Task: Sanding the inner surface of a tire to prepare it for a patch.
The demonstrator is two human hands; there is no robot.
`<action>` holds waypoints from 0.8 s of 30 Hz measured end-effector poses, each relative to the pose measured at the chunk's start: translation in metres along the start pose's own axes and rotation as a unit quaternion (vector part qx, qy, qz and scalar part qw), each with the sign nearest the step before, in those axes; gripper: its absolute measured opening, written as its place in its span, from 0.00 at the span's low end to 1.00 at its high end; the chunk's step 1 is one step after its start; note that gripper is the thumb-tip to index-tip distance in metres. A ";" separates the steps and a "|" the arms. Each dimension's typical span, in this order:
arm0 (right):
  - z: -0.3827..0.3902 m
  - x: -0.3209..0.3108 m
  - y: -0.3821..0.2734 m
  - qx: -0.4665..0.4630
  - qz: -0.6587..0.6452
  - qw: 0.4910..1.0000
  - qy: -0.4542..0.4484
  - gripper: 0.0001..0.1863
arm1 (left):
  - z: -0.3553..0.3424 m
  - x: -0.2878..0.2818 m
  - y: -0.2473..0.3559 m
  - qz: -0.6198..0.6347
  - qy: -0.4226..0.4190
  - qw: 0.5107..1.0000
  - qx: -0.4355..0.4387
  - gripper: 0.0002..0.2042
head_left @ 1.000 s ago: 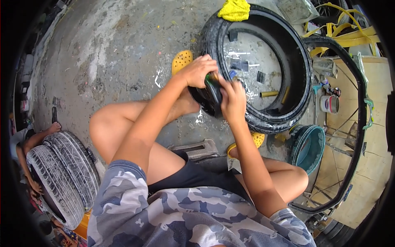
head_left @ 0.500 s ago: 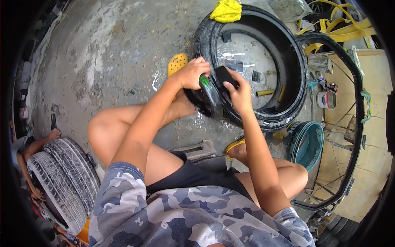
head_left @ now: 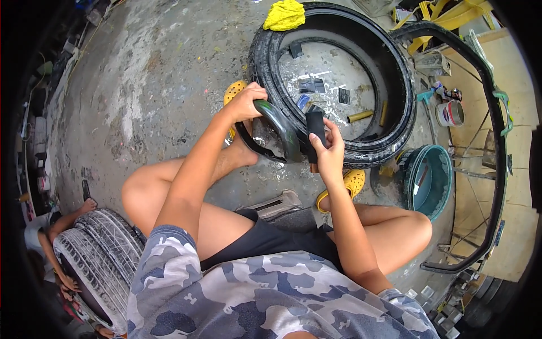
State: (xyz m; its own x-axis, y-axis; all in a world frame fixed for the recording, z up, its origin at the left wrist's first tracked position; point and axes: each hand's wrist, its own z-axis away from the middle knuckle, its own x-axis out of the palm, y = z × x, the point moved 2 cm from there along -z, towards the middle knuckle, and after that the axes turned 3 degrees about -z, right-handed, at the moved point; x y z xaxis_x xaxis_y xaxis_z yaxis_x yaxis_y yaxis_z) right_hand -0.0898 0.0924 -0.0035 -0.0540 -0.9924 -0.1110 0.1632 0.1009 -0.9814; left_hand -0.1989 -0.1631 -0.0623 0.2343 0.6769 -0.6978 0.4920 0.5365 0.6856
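My left hand (head_left: 248, 103) is closed around the upper end of a glossy black curved part (head_left: 285, 130), a bent band with an open middle. Its lower edge hangs above the floor beside my bare ankle. In my right hand (head_left: 330, 151) is a black rectangular block (head_left: 316, 131), held upright between thumb and fingers, just right of the curved part and apart from it. Behind both hands a large black tire (head_left: 265, 62) lies flat, with a crumpled yellow cloth (head_left: 284, 15) on its far left rim.
Inside the tire lie dark sandpaper-like squares (head_left: 311, 85) and a yellowish tube (head_left: 360, 116). To the right stand a teal bucket (head_left: 427, 186), a small paint can (head_left: 450, 113) and a black frame (head_left: 499, 169). At lower left, another person's arm (head_left: 55, 257) is beside upright tires (head_left: 93, 271).
The block has come away from the curved part, moving slightly right, and turned more upright. My left hand and the curved part have shifted a little left. The view has shifted too.
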 end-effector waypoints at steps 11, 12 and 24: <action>0.013 0.027 0.019 -0.086 0.128 0.986 0.059 0.27 | 0.003 0.003 0.013 -0.093 0.104 0.988 -0.059 0.11; 0.014 0.030 0.026 -0.085 0.125 0.987 0.059 0.27 | 0.002 0.001 0.014 -0.101 0.087 0.989 -0.056 0.09; 0.047 0.030 0.030 -0.199 0.193 0.958 0.081 0.28 | -0.014 -0.006 0.028 -0.114 -0.088 0.989 -0.041 0.14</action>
State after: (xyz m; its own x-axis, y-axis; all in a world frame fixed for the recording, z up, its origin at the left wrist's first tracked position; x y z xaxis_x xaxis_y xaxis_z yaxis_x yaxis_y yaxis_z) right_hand -0.0405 0.0626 -0.0292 -0.2224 -0.8552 -0.4682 -0.1839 0.5084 -0.8413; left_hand -0.1988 -0.1454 -0.0360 0.2709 0.4386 -0.8569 0.4813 0.7092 0.5151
